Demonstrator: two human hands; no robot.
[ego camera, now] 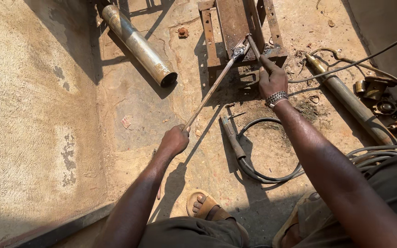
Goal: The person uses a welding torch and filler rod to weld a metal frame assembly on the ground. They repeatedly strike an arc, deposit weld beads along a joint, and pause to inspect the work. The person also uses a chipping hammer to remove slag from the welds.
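Now both hands (left [174, 140], right [272, 79]) clasp rods [210, 92].

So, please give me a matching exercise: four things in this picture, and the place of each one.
Things:
1. long rod
2. steel pipe
3. electrode holder
4. bracelet

Places:
a. on the right wrist
b. held in the left hand
c. lying upper left on the ground
d. on the ground between the two hands

Pairs: 1-b, 2-c, 3-d, 4-a
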